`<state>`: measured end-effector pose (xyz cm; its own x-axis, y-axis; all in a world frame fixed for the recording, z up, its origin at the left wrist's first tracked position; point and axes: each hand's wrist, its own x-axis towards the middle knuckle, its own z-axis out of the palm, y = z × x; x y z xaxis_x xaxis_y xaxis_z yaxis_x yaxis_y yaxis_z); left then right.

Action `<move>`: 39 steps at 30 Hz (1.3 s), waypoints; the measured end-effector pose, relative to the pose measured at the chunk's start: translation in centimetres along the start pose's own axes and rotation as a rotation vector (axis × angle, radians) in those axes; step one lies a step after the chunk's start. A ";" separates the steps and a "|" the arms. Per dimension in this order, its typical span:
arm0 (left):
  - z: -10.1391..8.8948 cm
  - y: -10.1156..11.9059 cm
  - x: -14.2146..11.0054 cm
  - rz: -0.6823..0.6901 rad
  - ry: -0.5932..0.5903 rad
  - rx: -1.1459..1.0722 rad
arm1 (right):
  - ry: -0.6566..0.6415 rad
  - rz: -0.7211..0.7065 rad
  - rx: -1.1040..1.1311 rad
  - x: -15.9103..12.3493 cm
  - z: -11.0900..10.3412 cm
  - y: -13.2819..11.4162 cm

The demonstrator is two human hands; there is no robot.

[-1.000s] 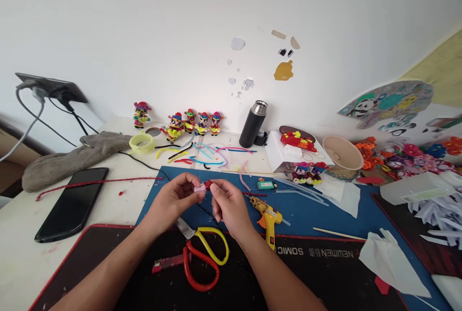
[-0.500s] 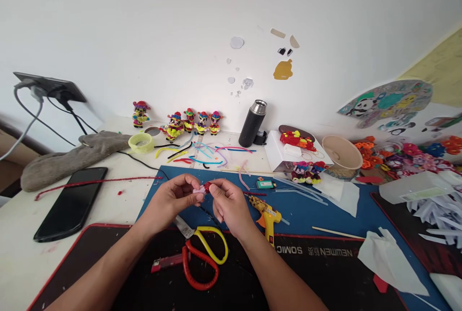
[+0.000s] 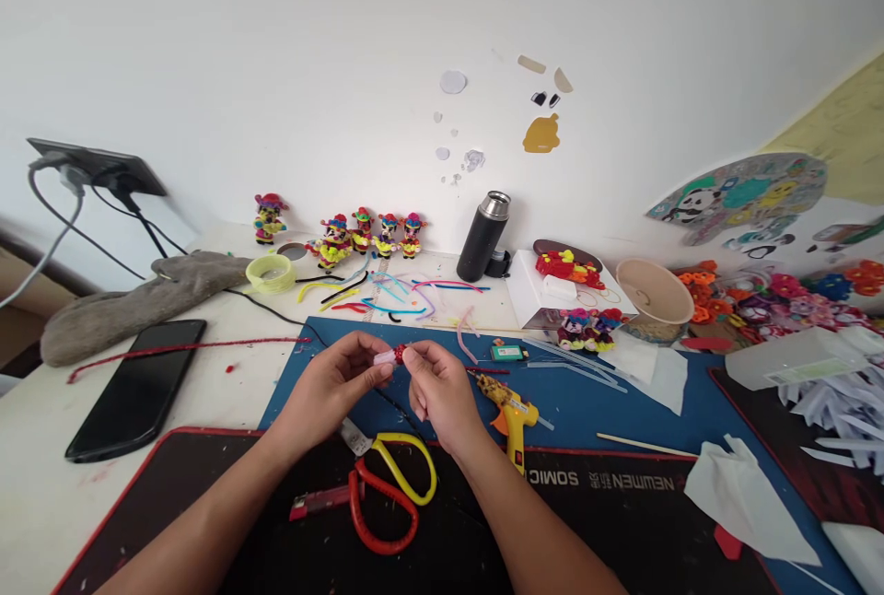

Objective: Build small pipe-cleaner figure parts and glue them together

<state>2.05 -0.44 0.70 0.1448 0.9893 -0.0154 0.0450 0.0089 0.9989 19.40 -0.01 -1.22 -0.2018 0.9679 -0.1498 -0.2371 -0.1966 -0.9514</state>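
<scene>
Between my two hands is a small craft piece, pale pink at its left end and fuzzy dark red at its right, like pipe cleaner. My left hand pinches the pale end between thumb and fingers. At the red end, my right hand closes thumb against fingers. Just below them lie scissors with one yellow and one red handle, their blades partly behind my left hand. A red box cutter is beside the scissors. To the right of my right hand rests a yellow hot glue gun.
Several pipe-cleaner figures stand along the wall, near loose coloured pipe cleaners and a black thermos. A phone lies left with a red pipe cleaner across it. A green lighter and white tissue are right.
My left hand has shifted slightly, and the small craft piece has turned a little, showing more of its pale end. My right hand stays nearly still.
</scene>
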 end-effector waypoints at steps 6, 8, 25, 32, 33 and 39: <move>-0.2 0.2 -0.1 -0.035 0.008 -0.038 | -0.036 -0.005 0.005 -0.1 0.0 0.0; -0.2 0.3 -0.1 -0.047 0.004 -0.055 | -0.047 -0.004 0.017 -0.1 0.0 -0.1; -0.2 0.4 0.0 -0.068 -0.010 -0.123 | -0.106 0.042 0.186 -0.1 0.1 0.1; 0.0 0.5 0.0 -0.037 0.032 -0.028 | -0.079 0.065 0.131 0.0 0.0 0.1; 0.0 0.5 0.0 -0.033 0.033 -0.028 | -0.071 0.068 0.127 0.0 0.0 0.1; 0.0 0.3 0.0 -0.020 0.020 -0.033 | -0.037 0.063 0.129 0.0 0.2 0.1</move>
<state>2.02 -0.44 1.01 0.1242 0.9917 -0.0345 0.0149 0.0329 0.9993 19.24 -0.09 -1.29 -0.2545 0.9470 -0.1959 -0.3428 -0.2778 -0.8974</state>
